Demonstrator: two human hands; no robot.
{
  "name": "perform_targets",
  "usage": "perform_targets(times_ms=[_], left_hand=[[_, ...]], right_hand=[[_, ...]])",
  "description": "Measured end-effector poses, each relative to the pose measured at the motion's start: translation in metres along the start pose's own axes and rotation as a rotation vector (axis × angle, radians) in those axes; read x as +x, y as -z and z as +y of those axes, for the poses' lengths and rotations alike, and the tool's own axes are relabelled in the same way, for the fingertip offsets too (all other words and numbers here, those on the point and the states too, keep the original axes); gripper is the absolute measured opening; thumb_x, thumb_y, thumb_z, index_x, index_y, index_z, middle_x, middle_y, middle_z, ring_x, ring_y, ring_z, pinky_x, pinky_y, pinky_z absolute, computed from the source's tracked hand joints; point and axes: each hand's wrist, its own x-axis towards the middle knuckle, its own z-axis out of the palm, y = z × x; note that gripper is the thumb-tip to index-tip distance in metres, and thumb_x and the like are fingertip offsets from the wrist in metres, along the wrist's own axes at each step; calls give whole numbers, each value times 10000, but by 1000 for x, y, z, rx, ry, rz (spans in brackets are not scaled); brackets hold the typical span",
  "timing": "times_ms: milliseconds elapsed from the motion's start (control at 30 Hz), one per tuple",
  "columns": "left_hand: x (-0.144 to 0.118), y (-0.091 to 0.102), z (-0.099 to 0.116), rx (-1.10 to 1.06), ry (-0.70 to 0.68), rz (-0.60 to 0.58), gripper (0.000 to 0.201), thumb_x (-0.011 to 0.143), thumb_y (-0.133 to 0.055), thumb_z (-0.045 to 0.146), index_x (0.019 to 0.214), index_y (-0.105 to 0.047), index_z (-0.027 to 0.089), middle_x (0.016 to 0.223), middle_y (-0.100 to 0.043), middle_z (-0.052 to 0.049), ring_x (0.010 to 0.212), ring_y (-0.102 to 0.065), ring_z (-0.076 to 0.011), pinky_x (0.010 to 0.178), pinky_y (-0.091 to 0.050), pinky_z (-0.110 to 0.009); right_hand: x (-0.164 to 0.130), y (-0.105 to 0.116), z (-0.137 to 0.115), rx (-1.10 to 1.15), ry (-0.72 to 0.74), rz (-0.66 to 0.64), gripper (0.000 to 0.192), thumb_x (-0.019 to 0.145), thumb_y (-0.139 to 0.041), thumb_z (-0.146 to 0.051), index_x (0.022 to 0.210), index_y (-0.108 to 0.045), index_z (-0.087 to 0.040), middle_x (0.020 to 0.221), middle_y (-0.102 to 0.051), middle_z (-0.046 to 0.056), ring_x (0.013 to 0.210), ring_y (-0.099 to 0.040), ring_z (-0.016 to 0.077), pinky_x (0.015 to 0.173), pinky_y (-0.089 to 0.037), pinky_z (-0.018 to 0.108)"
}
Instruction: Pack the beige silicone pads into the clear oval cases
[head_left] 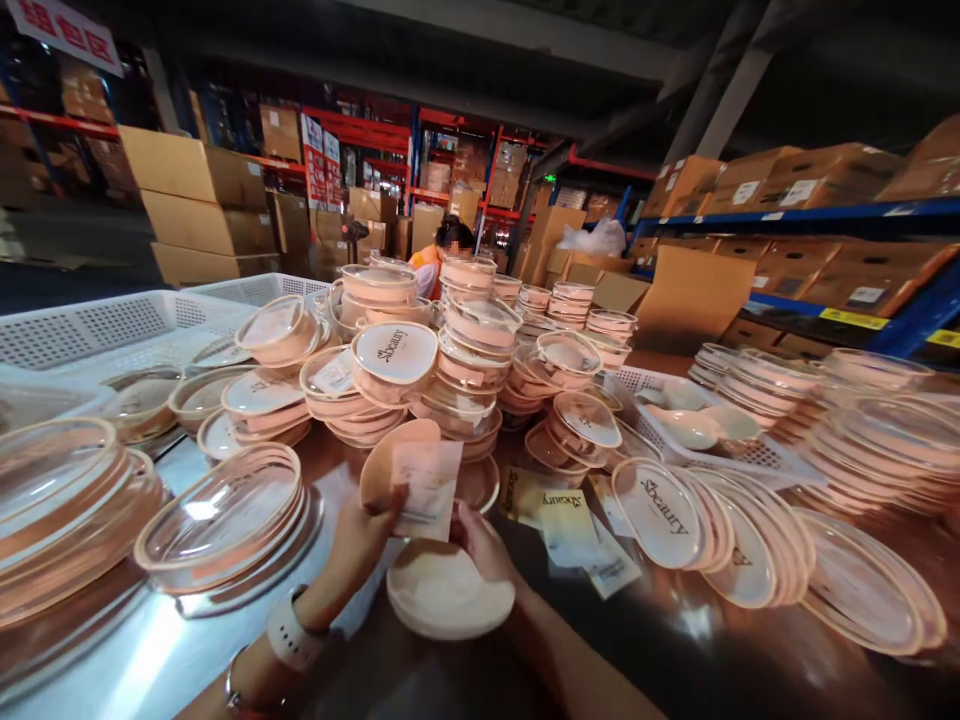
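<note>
White and thin-looking, the packet [431,480] should handle light and bendy; take its edges. Your left grip [360,535] pinches it; your right grip [486,545] meets its lower corner, closed or not I cannot tell.

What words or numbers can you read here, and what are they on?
"组包区": hanging sign, top left.
"beaury", after a curly mark: round containers.
"beaury", same mark: pale yellow card.
Too small or blurred to read: the held white slip, carton labels, yellow shelf labels, red-and-white poster, green lit sign.
</note>
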Motion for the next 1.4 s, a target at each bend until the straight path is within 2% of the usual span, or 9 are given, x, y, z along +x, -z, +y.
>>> perform_targets(times_ms=[100,200,333,500,633,900,1033,1233,1400], left_hand=[[-4,-4,-2,15,37,30,460,585,-808,535,818,-705,152,731,-735,-66,679,-674,-248,554,-551,-317],[-12,-7,-2,-19,115,-75,515,575,-802,567,838,-702,136,726,-733,-76,639,-684,-251,520,-568,-337],[-20,-9,1,-146,241,-186,576,621,-735,649,850,-656,126,673,-716,-72,560,-685,-242,494,-577,-361],[-22,-6,2,-202,276,-207,535,702,-679,667,821,-598,151,654,-690,-35,551,-683,-220,474,-568,-319],[-23,-5,-2,-173,278,-204,548,715,-648,693,819,-589,158,658,-672,-23,540,-676,-216,448,-564,-314],[-23,-5,-2,-151,293,-191,582,694,-668,713,834,-601,152,664,-655,-25,536,-664,-213,442,-560,-322],[-25,-5,-1,-145,287,-192,573,691,-660,733,769,-608,167,613,-639,-29,500,-631,-204,432,-537,-315],[-26,-5,4,-194,311,-391,657,748,-611,733,991,-696,128,781,-739,-109,617,-675,-243,555,-558,-350],[-32,-3,6,-253,301,-612,419,757,-763,449,1059,-718,162,966,-756,-95,937,-684,-268,831,-530,-359]], right_hand=[[-5,1,9,-35,68,-6,562,822,-557,-710,1068,-659,-215,919,-735,78,863,-696,250,818,-545,395],[-8,7,10,-266,147,132,357,791,-695,-555,897,-651,-217,790,-706,40,712,-658,210,704,-546,336],[0,21,-1,-313,281,405,283,833,-640,-490,757,-585,-223,659,-653,13,589,-608,176,570,-515,291],[12,34,-13,-110,380,596,354,809,-679,-434,1045,-511,-230,866,-699,27,656,-672,187,557,-549,298],[13,35,-17,-6,403,632,619,797,-703,-397,1317,-398,-254,997,-700,52,765,-703,203,503,-552,262],[4,37,-10,-79,520,621,263,815,-708,-416,953,-693,-192,854,-731,31,579,-652,126,475,-537,222],[-1,38,-5,-239,603,492,173,839,-703,-362,939,-746,-227,862,-742,27,751,-710,168,682,-600,288],[0,30,-8,-650,590,332,389,796,-746,-272,1180,-709,-222,1099,-731,87,1001,-697,236,881,-582,374],[-1,29,-7,-830,709,522,412,836,-687,-225,1246,-672,-191,1098,-730,107,988,-702,234,865,-589,357]])
